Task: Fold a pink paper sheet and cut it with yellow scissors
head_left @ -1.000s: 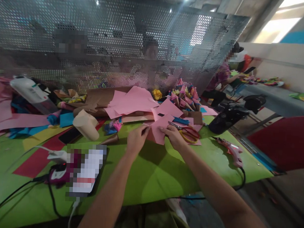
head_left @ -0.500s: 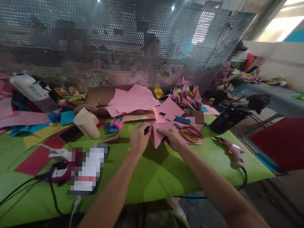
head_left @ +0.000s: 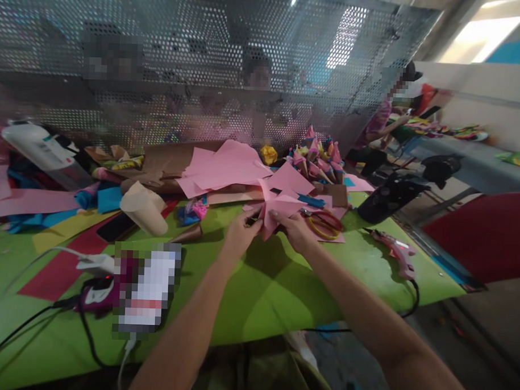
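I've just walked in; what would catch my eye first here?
Probably the bright green table, where the left hand and right hand hold a piece of pink paper. Beyond them, pink sheets lie before a perforated metal screen. To the sheets' right sits a colourful heap of small paper cones.

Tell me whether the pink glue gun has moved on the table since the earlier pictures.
No. The pink glue gun lies in the same spot relative to the right corner of the green table; only the camera's view has shifted slightly.
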A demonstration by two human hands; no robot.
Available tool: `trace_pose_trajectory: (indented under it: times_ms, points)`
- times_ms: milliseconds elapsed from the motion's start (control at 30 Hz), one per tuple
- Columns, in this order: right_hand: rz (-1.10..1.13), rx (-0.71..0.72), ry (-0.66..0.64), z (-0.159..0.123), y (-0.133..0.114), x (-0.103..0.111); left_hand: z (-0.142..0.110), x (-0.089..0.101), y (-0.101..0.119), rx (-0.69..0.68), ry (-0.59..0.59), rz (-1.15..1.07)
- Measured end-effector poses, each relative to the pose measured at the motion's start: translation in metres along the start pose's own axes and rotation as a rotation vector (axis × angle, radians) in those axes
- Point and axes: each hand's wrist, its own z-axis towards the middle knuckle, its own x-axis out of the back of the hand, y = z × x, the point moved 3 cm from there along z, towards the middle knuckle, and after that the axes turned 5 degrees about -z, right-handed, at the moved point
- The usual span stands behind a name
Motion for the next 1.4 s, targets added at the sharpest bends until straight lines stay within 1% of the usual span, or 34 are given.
trace_pose_trajectory:
  times_ms: [100, 200, 367, 533, 867, 1100, 1233, 1400]
  points:
    - [0.044, -0.004, 0.034, -0.001, -0.002, 0.0, 0.0, -0.001, 0.004, 0.005, -0.047, -0.005]
    - [0.062, 0.0, 0.02, -0.001, -0.005, 0.0, 0.001, 0.002, 0.004, -0.004, -0.048, 0.033]
    - [-0.007, -0.001, -0.012, -0.001, -0.007, 0.001, 0.003, 0.005, -0.002, -0.002, -0.066, 0.013]
    - [-0.052, 0.023, 0.012, -0.002, -0.008, 0.0, 0.001, 0.001, 0.002, 0.013, -0.094, -0.015]
    - [-0.002, 0.043, 0.005, -0.002, -0.01, -0.004, 0.001, 0.001, 0.004, 0.011, -0.09, 0.05]
    - [-0.05, 0.036, -0.006, -0.001, -0.005, -0.004, 0.003, 0.004, 0.002, -0.02, -0.054, 0.133]
    - [-0.032, 0.027, 0.016, -0.001, -0.005, -0.003, 0.002, 0.003, 0.002, -0.032, -0.072, 0.167]
    - [0.001, 0.028, 0.024, -0.001, -0.006, -0.004, 0.0, 0.001, 0.005, -0.017, -0.082, 0.156]
